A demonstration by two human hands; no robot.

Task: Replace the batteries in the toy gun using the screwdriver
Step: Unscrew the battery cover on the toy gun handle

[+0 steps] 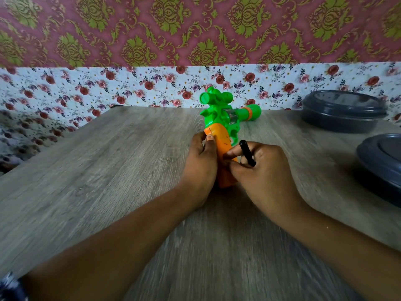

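My left hand (200, 164) grips the orange handle of the green plastic toy gun (225, 124) on the grey wood-grain table (108, 170). My right hand (258, 170) grasps the black screwdriver (247, 153) against the handle.

home | ornate damask wallpaper (195, 29) | floral backing (152, 85) | wood-grain table (108, 170)

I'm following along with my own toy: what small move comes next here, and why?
Probably bring the screwdriver tip onto the orange grip: the left hand steadies the toy gun, the right hand holds the tool, and no open battery cover shows.
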